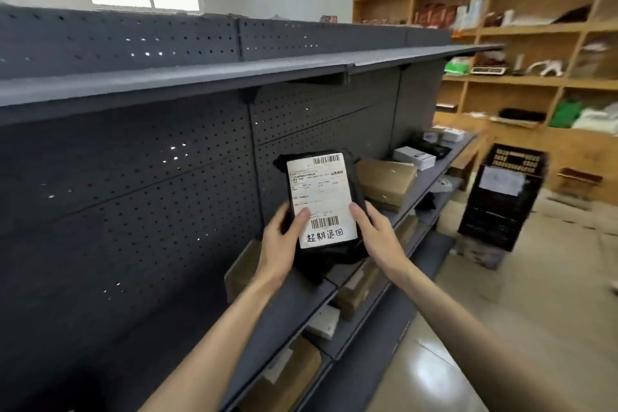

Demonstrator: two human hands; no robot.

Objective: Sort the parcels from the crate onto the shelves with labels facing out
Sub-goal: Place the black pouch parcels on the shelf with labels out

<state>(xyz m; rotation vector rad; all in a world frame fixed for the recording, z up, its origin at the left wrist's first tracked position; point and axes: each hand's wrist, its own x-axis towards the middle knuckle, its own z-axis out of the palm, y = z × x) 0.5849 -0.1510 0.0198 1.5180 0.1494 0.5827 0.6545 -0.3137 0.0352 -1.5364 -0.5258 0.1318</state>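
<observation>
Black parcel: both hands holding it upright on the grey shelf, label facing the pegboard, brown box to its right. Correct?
Not quite. In the head view the white label faces out toward the camera, not the pegboard. The rest holds: left hand and right hand hold the black parcel upright, brown box to its right.

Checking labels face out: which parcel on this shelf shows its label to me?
The black parcel held in both hands; its white label faces the camera, unlike the brown box beside it.
</observation>
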